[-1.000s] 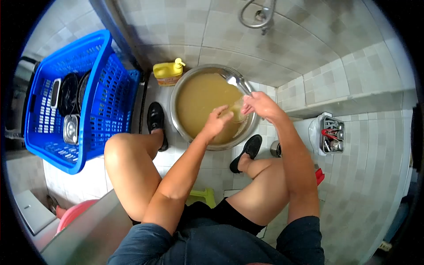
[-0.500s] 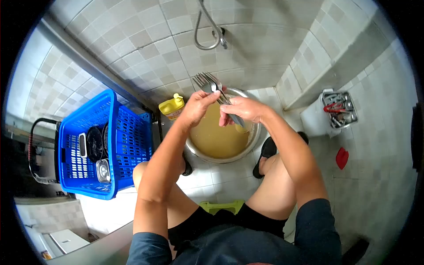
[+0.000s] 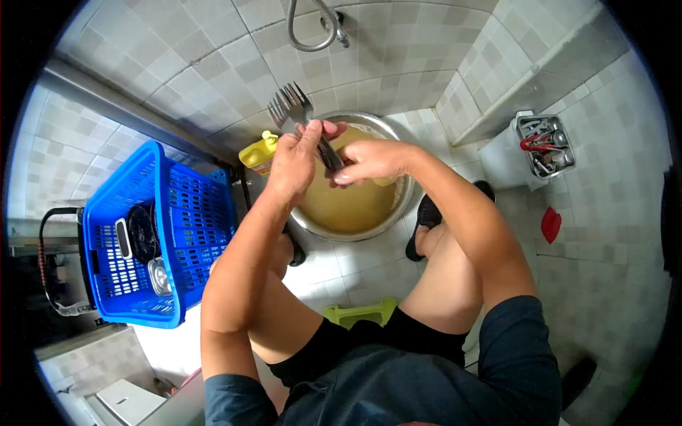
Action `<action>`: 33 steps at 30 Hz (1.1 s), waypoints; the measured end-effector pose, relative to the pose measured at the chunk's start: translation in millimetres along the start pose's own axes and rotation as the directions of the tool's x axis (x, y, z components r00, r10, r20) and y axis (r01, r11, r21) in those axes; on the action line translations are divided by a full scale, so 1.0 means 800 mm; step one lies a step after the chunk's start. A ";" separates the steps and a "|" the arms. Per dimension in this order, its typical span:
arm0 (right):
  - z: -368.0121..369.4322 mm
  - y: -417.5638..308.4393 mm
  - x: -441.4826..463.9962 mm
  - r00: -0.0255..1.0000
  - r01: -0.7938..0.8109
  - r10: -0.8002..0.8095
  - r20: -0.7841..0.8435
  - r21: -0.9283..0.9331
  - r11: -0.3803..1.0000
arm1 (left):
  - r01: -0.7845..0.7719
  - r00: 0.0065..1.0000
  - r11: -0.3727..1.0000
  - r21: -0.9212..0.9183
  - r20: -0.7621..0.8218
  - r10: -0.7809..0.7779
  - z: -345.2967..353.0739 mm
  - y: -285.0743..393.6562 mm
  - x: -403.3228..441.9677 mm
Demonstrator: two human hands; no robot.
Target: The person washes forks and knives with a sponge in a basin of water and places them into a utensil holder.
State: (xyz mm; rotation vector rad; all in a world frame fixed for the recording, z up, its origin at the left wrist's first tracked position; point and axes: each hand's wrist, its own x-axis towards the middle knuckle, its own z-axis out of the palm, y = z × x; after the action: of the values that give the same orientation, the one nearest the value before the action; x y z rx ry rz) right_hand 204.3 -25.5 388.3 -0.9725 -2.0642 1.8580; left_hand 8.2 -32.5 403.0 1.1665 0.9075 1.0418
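Note:
A bundle of metal forks (image 3: pixel 293 106) is gripped in my left hand (image 3: pixel 295 157), tines pointing up and to the left. My right hand (image 3: pixel 369 162) is closed around the lower ends of the handles. Both hands are above a round metal basin (image 3: pixel 348 236) of cloudy, yellowish water (image 3: pixel 348 206). How many pieces are in the bundle is unclear because they overlap. Something yellowish shows at the water's surface just below my right hand, too obscured to name.
At left stands a blue plastic basket (image 3: pixel 165 234) with dark round items and a small metal container inside. A yellow bottle (image 3: pixel 257 153) is beside the basin. To the right, a metal tray of utensils (image 3: pixel 545 145) rests on a white container; a red object (image 3: pixel 550 224) lies on the floor.
Both hands and the forks have shifted left, and the tines have fanned apart and tilted further left. The spoon seen among them earlier no longer shows clearly. The camera view has shifted slightly.

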 end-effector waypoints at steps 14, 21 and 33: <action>0.074 0.366 0.085 0.693 -0.684 0.438 -0.573 -0.715 0.147 | 0.110 0.989 0.989 0.096 -0.112 -0.099 -0.041 0.022 0.006; 0.062 0.438 0.103 0.724 -0.639 0.246 -0.645 -0.761 -0.116 | 0.135 0.979 0.990 0.030 -0.158 -0.128 -0.038 0.025 0.013; 0.045 0.318 0.118 0.790 0.367 0.432 -0.434 0.901 0.234 | 0.165 0.965 0.986 0.016 -0.211 -0.158 -0.044 0.019 0.025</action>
State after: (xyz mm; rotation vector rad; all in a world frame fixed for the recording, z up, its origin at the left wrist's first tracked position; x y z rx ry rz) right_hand 197.1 -1.0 115.4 -0.9561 -0.1741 1.8928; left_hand -21.9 -2.5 411.4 1.0039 1.1704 1.0314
